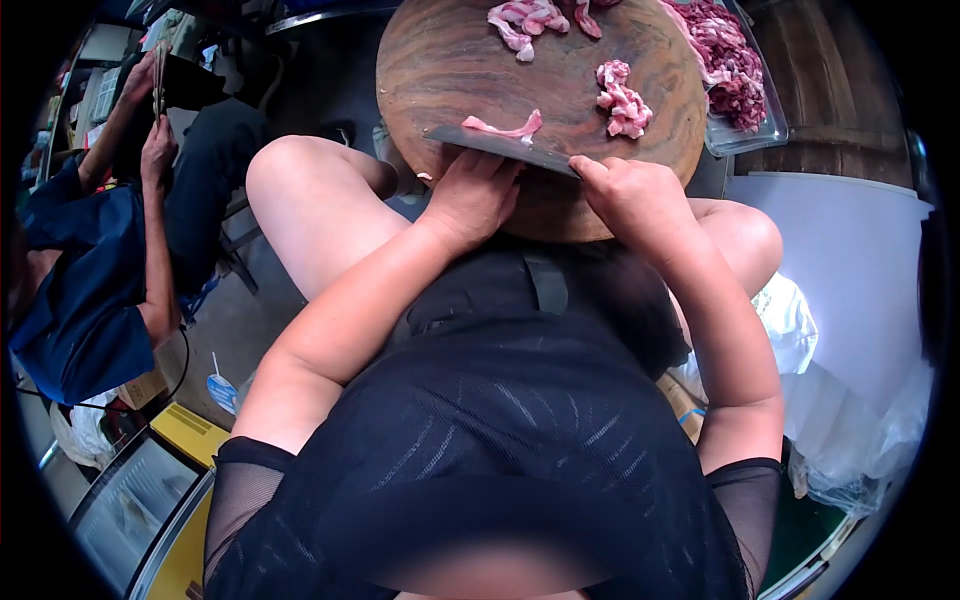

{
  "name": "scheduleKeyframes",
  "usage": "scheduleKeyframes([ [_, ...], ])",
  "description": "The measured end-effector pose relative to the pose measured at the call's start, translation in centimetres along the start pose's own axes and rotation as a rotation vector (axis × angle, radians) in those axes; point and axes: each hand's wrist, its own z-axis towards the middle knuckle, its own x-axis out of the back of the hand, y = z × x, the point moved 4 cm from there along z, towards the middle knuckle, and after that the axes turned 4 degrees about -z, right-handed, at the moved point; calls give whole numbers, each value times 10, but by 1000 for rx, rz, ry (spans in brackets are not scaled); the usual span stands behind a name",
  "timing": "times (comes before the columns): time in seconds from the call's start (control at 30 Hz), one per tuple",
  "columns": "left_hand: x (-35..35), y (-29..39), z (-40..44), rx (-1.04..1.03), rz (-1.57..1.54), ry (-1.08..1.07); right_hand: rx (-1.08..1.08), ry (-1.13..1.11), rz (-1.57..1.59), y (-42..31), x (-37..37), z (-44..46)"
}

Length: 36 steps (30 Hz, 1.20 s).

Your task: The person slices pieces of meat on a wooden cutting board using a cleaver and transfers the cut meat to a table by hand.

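Note:
My right hand (632, 198) is closed round the handle of a wide dark cleaver (515, 150), thumb along the top near the blade. The cleaver lies across the near part of a round wooden chopping block (480, 70). My left hand (473, 197) is on the near side of the blade, fingers curled against it; the blade hides the fingertips and whatever they hold. Just beyond the blade lies a thin strip of pink meat (510, 127). A small pile of cut meat (623, 100) sits to the right on the block, and more meat pieces (527, 22) lie at the far edge.
A clear plastic tray (755, 135) of sliced red meat (725, 60) stands right of the block. My knees flank the block. At left, another person (95, 260) in dark blue sits holding something thin. Plastic bags (845, 440) and a pale panel (830, 260) are at right.

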Motion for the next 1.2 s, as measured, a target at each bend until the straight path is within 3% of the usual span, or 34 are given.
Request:
scheduleKeyframes([
  [0.3, 3, -1, 8, 30, -122, -18, 58, -71, 107, -4, -5, 28],
  [0.43, 4, -1, 12, -7, -150, 80, 55, 2, 135, -21, -14, 65],
  [0.57, 0, -2, 7, 35, -161, 4, 105, 19, 112, -24, -10, 76],
  [0.77, 0, -1, 9, -7, -119, 32, -57, -138, 140, 27, -6, 8],
  [0.87, 3, -3, 12, -44, -116, 101, -269, -229, 170, 45, 13, -31],
  [0.9, 3, -11, 14, -24, -219, 50, -273, -224, 165, 45, 12, -42],
  [0.93, 5, -15, 16, -3, -323, -3, -377, -134, 240, 49, 10, -53],
  [0.97, 13, -23, 19, 133, -479, 106, -483, -42, 316, 52, 10, -62],
  [1.03, 27, -37, 29, 250, -463, 165, -589, -51, 453, 44, 10, -73],
  [1.1, 27, -46, 33, 152, -334, 150, -665, 47, 748, 30, 7, -77],
  [1.13, 24, -45, 35, 111, -253, 20, -705, 8, 876, 23, -1, -77],
  [1.17, 21, -45, 36, 70, -170, -109, -657, 17, 875, 16, -2, -75],
  [1.2, 18, -54, 34, 98, -209, -88, -625, 24, 891, 7, 5, -71],
])
